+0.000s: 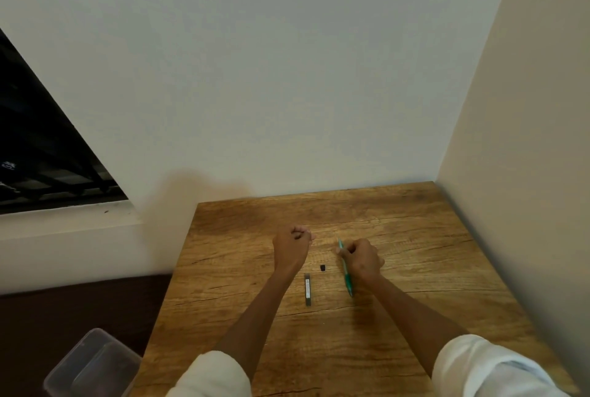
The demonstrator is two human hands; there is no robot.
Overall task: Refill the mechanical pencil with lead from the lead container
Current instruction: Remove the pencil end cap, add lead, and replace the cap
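Note:
My right hand [362,259] is closed around a green mechanical pencil [346,278], which points away from me and slants over the wooden table [415,269]. My left hand [292,246] hovers to the left of it with fingertips pinched together. Whether it holds anything is too small to tell. The grey lead container [307,289] lies flat on the table between my forearms. A small black cap [322,267] rests just beyond it, between the two hands.
The table stands in a corner, with walls directly behind it and along its right side. A clear plastic box [92,364] sits on the dark floor off the table's left front edge. A dark window [41,147] is at the left.

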